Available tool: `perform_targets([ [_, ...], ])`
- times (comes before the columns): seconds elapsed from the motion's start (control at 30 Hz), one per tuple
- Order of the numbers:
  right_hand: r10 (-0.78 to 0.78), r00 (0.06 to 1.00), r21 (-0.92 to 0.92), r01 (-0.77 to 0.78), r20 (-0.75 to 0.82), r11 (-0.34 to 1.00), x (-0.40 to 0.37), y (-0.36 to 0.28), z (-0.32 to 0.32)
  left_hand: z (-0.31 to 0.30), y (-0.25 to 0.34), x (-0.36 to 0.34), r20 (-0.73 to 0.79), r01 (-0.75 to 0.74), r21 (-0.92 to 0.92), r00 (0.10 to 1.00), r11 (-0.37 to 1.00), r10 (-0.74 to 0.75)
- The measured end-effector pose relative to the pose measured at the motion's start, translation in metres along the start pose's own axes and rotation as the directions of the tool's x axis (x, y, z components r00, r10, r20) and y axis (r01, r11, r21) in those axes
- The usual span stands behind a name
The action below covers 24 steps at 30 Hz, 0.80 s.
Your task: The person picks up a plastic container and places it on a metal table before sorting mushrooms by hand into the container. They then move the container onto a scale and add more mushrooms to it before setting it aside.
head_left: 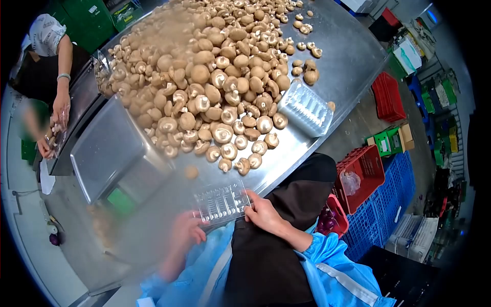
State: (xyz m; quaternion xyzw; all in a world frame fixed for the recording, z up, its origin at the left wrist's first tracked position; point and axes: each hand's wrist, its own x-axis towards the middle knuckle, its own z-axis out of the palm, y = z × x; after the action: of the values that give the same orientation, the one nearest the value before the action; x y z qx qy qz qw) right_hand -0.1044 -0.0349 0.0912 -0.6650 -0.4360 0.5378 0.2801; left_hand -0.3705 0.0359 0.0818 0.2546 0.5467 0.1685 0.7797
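A clear ribbed plastic tray (222, 202) with nothing visible in it is in front of me, at the near edge of the metal table. My right hand (266, 214) pinches its right end between thumb and fingers. At its left corner are the curled fingers of my left hand (188, 230), which looks hazy. Just beyond the tray lies a big heap of brown shiitake mushrooms (200, 74), many with pale stems up. To the right of the heap, a stack of similar clear trays (306, 108) rests near the table edge.
A metal bin (110, 148) stands at the left. Across the table's left side, a co-worker's hands (61, 107) handle mushrooms. Red crates (362, 176) and a blue pallet (381, 199) are on the floor at right. A haze blurs the lower left.
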Motion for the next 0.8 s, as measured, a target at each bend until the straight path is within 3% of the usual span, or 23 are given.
perform_targets([
  [0.17, 0.144, 0.989, 0.032, -0.144, 0.016, 0.989, 0.002, 0.005, -0.005, -0.001, -0.010, 0.008, 0.091, 0.170, -0.090, 0.983, 0.981, -0.162],
  [0.27, 0.139, 0.989, -0.035, -0.141, -0.046, 0.989, 0.027, 0.015, -0.017, 0.004, -0.005, 0.031, 0.177, 0.185, -0.197, 0.973, 0.963, -0.151],
  [0.37, 0.167, 0.962, 0.034, -0.163, -0.216, 0.986, 0.060, 0.012, -0.030, 0.024, 0.020, 0.065, 0.132, 0.044, -0.102, 0.991, 0.994, -0.030],
  [0.43, 0.106, 0.962, 0.004, -0.109, -0.253, 0.994, 0.091, 0.018, -0.041, 0.031, 0.036, 0.103, 0.102, -0.022, -0.117, 0.994, 0.993, 0.034],
  [0.5, -0.033, 0.921, -0.104, -0.008, -0.389, 0.995, 0.122, 0.012, -0.046, 0.042, 0.057, 0.141, -0.006, -0.127, -0.076, 0.992, 0.989, 0.127],
  [0.53, -0.180, 0.870, -0.273, 0.055, -0.458, 0.960, 0.141, 0.016, -0.049, 0.047, 0.067, 0.157, -0.014, -0.176, -0.047, 0.984, 0.983, 0.176],
  [0.63, -0.196, 0.805, -0.269, 0.047, -0.560, 0.962, 0.181, 0.006, -0.059, 0.062, 0.097, 0.194, -0.073, -0.272, 0.042, 0.959, 0.961, 0.274],
  [0.77, 0.039, 0.863, 0.059, -0.010, -0.504, 0.998, 0.177, -0.013, -0.059, 0.070, 0.096, 0.209, -0.179, -0.357, 0.110, 0.911, 0.928, 0.372],
  [0.8, 0.090, 0.866, 0.160, -0.012, -0.491, 0.987, 0.166, -0.018, -0.054, 0.074, 0.093, 0.191, -0.138, -0.354, 0.217, 0.912, 0.910, 0.387],
])
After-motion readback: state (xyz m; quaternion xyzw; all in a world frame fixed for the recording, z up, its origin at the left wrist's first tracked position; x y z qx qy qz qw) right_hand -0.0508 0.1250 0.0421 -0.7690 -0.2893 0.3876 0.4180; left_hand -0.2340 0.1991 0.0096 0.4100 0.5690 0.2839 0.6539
